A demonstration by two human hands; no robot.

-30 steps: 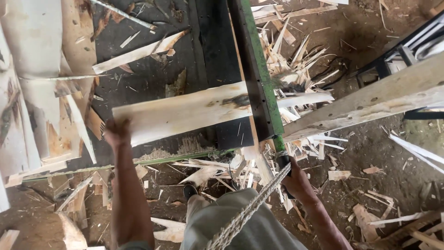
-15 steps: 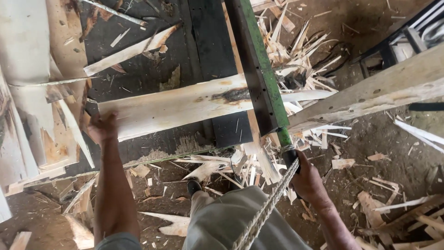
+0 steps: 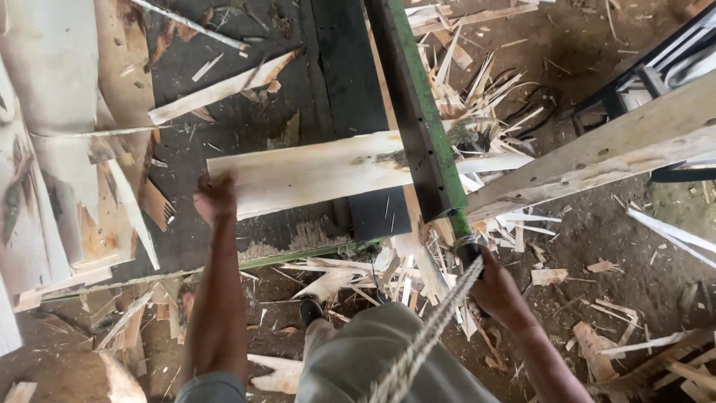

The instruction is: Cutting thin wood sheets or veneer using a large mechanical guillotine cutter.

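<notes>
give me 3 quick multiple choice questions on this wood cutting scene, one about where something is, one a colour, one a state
1. Where is the left hand?
A. at the left end of the pale board
B. on the rope
C. on the dirt floor

2. What colour is the edge of the long lever blade that crosses the board?
A. red
B. green
C. yellow

3. What is the right hand doing?
A. hanging free
B. lying flat on the board
C. closed around the lower handle end of the lever blade

Answers:
1. A, the left hand sits at the board's left end on the dark table.
2. B, green paint runs along the blade's right edge.
3. C, its fingers wrap the handle just below the blade, beside the rope.
</notes>
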